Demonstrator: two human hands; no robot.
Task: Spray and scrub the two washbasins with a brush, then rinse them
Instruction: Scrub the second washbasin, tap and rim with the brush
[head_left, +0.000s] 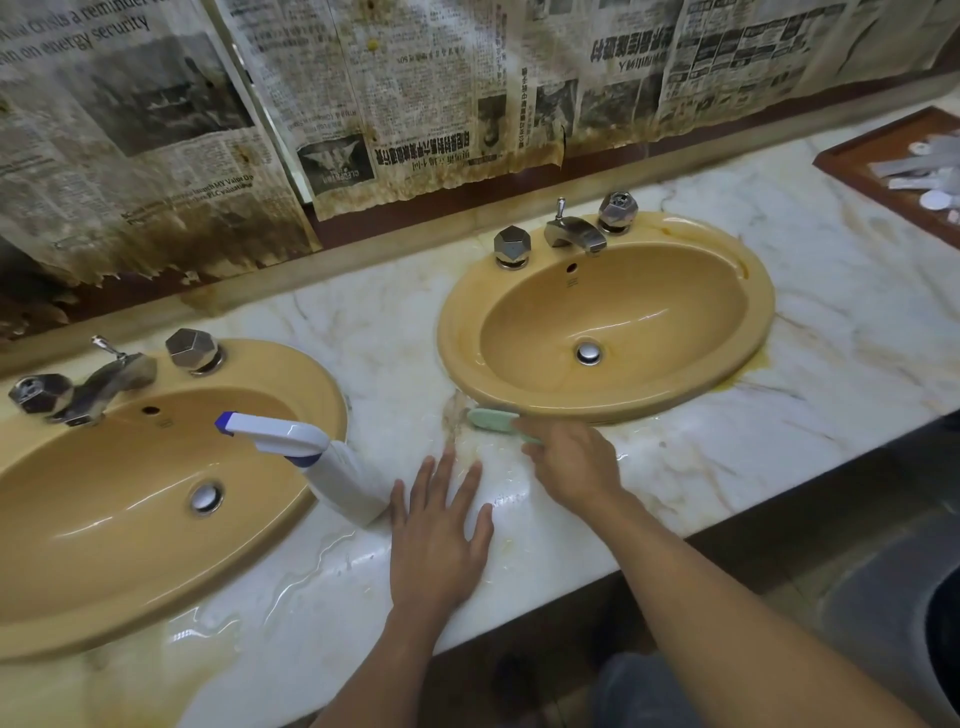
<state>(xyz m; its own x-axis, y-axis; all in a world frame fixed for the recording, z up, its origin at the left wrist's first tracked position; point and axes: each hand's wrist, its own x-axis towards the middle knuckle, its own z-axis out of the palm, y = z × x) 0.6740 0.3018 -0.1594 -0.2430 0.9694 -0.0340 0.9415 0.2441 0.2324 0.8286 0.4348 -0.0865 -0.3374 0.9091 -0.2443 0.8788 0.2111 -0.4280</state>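
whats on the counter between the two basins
Head view: a white spray bottle beside the left basin, the left hand flat on the marble, and the right hand gripping a green brush at the right basin's rim.

Flat left hand (439, 535), curled right hand (569, 462)

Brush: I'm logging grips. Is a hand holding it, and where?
The right hand grips the brush by one end, seemingly the handle; the rest pokes out beside the right basin. The left hand lies flat on the counter, holding nothing.
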